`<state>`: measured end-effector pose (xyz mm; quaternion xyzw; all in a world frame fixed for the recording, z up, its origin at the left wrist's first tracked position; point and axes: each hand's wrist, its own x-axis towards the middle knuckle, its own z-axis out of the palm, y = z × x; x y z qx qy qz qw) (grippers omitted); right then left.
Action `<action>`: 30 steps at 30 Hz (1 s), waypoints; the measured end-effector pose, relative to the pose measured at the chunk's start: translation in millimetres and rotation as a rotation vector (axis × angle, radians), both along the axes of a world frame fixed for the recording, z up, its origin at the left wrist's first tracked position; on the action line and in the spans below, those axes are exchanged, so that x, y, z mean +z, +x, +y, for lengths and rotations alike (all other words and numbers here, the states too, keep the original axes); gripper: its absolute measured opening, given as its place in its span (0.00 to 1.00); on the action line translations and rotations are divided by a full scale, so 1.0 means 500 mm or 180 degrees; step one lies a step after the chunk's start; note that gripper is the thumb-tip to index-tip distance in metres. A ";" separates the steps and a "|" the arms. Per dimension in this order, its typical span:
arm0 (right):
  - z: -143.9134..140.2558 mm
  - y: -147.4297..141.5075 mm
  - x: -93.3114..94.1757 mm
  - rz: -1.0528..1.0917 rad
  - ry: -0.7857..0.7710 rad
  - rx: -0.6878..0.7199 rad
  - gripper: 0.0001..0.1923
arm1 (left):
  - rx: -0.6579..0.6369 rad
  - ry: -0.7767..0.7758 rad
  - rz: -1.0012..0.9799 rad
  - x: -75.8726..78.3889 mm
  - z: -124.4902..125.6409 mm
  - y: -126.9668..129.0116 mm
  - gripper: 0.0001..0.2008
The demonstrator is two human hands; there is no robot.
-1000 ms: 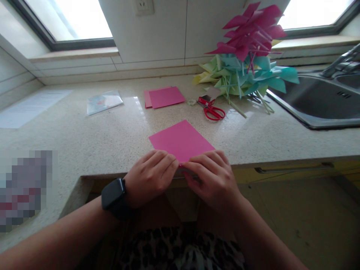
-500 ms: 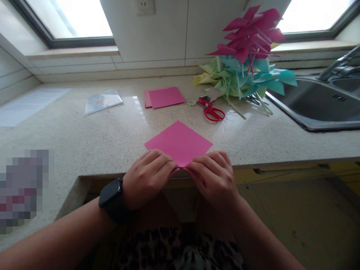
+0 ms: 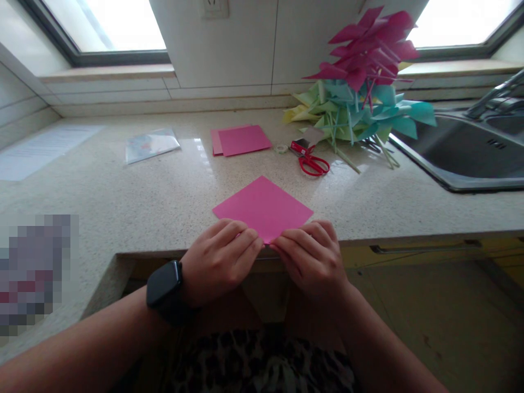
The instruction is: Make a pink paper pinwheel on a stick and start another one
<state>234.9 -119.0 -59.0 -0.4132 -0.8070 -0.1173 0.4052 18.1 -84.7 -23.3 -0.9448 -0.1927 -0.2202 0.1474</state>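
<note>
A square sheet of pink paper (image 3: 264,206) lies cornerwise on the counter, its near corner at the front edge. My left hand (image 3: 225,256), below a wrist with a black smartwatch (image 3: 164,285), is closed with its fingertips on the paper's near left side. Opposite it, my right hand (image 3: 313,256) is closed on the near right side, fingers bent together. The fingertips of both hands almost meet at the near corner. My thumbs and the underside of the paper there are mostly hidden.
Behind the sheet lie more pink sheets (image 3: 244,141), a small tape roll (image 3: 281,149) and red-handled scissors (image 3: 314,165) by a red box (image 3: 301,146). Paper pinwheels (image 3: 368,87) are heaped beside the sink (image 3: 470,150). A clear packet (image 3: 152,145) and printed pages (image 3: 45,148) lie left.
My left fingertips have shifted slightly right, nearer the corner. The strip of folded edge that showed between my hands is now less visible. The whole view has shifted a little.
</note>
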 end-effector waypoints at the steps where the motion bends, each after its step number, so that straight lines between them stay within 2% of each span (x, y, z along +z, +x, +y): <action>1: 0.000 0.000 0.001 -0.0010 -0.0014 -0.0004 0.05 | 0.0003 0.0003 -0.0001 0.001 0.000 0.000 0.07; 9: 0.000 -0.004 0.005 -0.0051 -0.0023 -0.0035 0.06 | 0.0009 -0.0220 -0.0319 -0.003 0.004 -0.005 0.08; 13: 0.000 -0.014 0.010 0.0084 0.0068 -0.0294 0.05 | 0.0469 -0.0218 -0.0979 0.010 -0.006 -0.003 0.11; 15: -0.001 -0.023 0.015 0.0209 0.0154 -0.0456 0.06 | 0.0733 -0.0690 -0.1370 0.019 -0.014 0.000 0.07; 19: -0.005 -0.049 0.025 0.0363 0.0226 -0.0604 0.05 | 0.1201 -0.2723 -0.1699 0.026 -0.029 0.010 0.14; 21: -0.008 -0.063 0.028 0.0364 0.0181 -0.0608 0.04 | 0.1299 -0.3409 -0.2036 0.024 -0.030 0.014 0.13; 24: -0.011 -0.081 0.031 0.0325 0.0125 -0.0621 0.05 | 0.1334 -0.3977 -0.2436 0.023 -0.028 0.017 0.11; 30: -0.016 -0.096 0.042 0.0183 -0.0059 -0.0498 0.02 | 0.1444 -0.4309 -0.2722 0.033 -0.024 0.015 0.11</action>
